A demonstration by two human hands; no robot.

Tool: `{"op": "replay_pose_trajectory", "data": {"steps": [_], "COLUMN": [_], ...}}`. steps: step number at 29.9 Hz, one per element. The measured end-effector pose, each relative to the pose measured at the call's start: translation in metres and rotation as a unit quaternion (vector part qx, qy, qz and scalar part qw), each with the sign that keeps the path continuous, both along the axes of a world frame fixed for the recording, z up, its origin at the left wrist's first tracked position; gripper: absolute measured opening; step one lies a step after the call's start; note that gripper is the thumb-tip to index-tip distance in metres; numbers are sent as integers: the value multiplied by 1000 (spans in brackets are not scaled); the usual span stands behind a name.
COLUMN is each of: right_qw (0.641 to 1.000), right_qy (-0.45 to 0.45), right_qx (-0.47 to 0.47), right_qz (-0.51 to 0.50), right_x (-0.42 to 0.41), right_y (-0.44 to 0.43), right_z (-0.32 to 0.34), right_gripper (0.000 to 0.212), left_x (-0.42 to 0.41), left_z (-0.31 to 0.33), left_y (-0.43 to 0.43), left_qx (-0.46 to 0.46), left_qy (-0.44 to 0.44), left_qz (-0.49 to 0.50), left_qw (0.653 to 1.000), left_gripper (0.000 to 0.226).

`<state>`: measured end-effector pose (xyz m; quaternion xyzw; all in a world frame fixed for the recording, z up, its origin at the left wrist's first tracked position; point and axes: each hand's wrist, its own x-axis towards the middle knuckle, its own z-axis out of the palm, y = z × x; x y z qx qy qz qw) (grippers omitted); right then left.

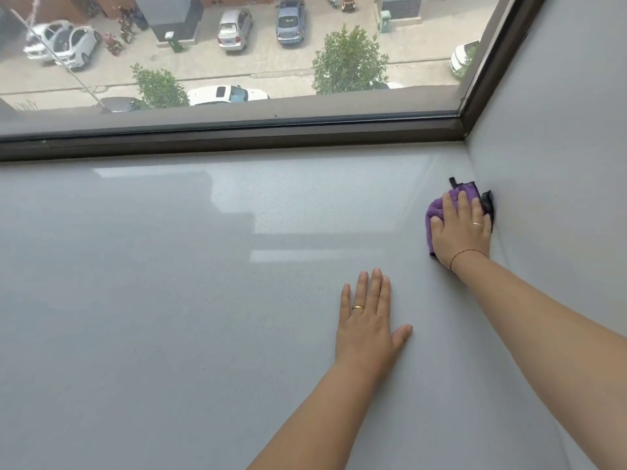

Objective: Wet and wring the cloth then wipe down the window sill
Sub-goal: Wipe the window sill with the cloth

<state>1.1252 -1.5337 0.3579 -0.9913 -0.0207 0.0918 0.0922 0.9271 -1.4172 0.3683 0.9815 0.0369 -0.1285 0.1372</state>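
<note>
The person is reaching both bare arms out over the wide grey window sill (169, 300). The right hand (461, 228) is pressing flat on the purple cloth (436, 212), its fingers lying straight over it rather than curling round it, with a thin ring on one finger and a fine cord at the wrist. The cloth is lying bunched on the sill at its far right, tucked against the side wall (559, 130), a dark edge poking out past the fingertips. The left hand (368, 327) is resting palm-down on the bare sill, fingers straight and close together, thumb spread, holding nothing and wearing a gold ring; it is sitting nearer the person, well apart from the cloth. Beyond the dark window frame (237, 137), parked cars (234, 28) are showing far below
</note>
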Motion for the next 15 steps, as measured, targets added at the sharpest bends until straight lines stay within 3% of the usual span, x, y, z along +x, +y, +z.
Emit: {"op": "replay_pose_trajectory", "data": {"steps": [15], "right_qw": [999], "right_qy": [20], "right_qx": [-28], "right_qz": [-2], "right_x": [-183], "right_y": [-60], "right_z": [7], "right_gripper": [57], "left_x": [-118], "left_z": [7], "left_y": [-33], "left_qx": [2], "left_qy": [24], "left_qz": [-77], "left_qw": [997], "left_gripper": [76]}}
